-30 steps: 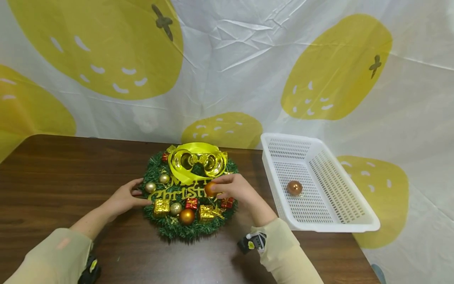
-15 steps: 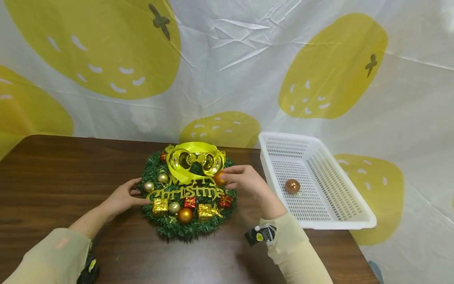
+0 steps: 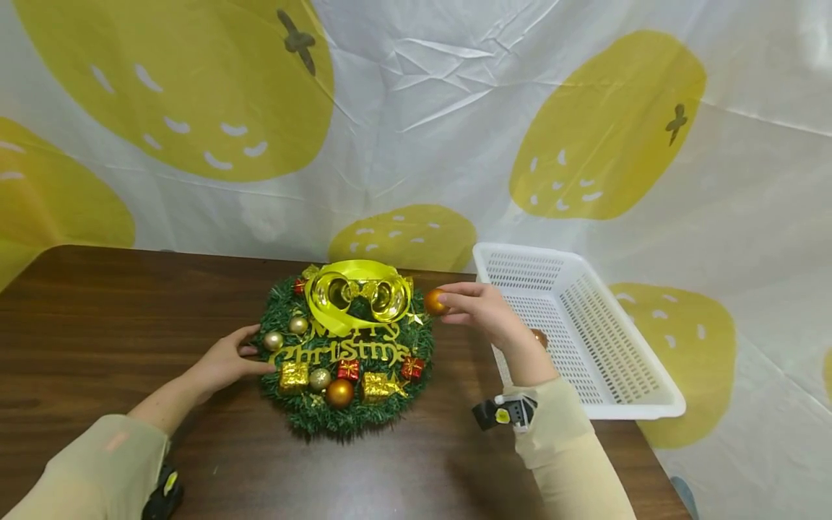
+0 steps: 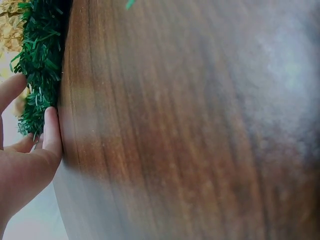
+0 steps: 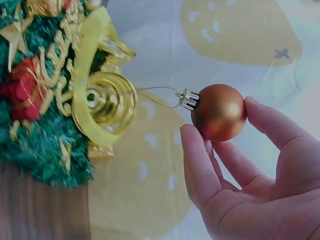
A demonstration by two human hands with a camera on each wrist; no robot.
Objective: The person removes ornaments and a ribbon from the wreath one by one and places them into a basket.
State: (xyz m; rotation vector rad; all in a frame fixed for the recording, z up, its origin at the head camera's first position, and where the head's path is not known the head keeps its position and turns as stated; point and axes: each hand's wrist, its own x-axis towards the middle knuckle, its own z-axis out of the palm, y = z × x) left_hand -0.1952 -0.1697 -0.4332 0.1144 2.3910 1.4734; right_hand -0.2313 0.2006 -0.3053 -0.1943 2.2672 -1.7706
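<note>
Right hand (image 3: 481,310) pinches the orange bauble (image 3: 436,302) at its fingertips; left hand (image 3: 224,361), fingers relaxed, touches the wreath (image 3: 338,425) between them. Carrying, apparently; next calls for a steady pinch.

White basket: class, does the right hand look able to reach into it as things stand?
Probably yes: the right hand is by the white basket's left rim, the top is open and nothing visible blocks the way, though its fingers pinch an orange ball.
</note>
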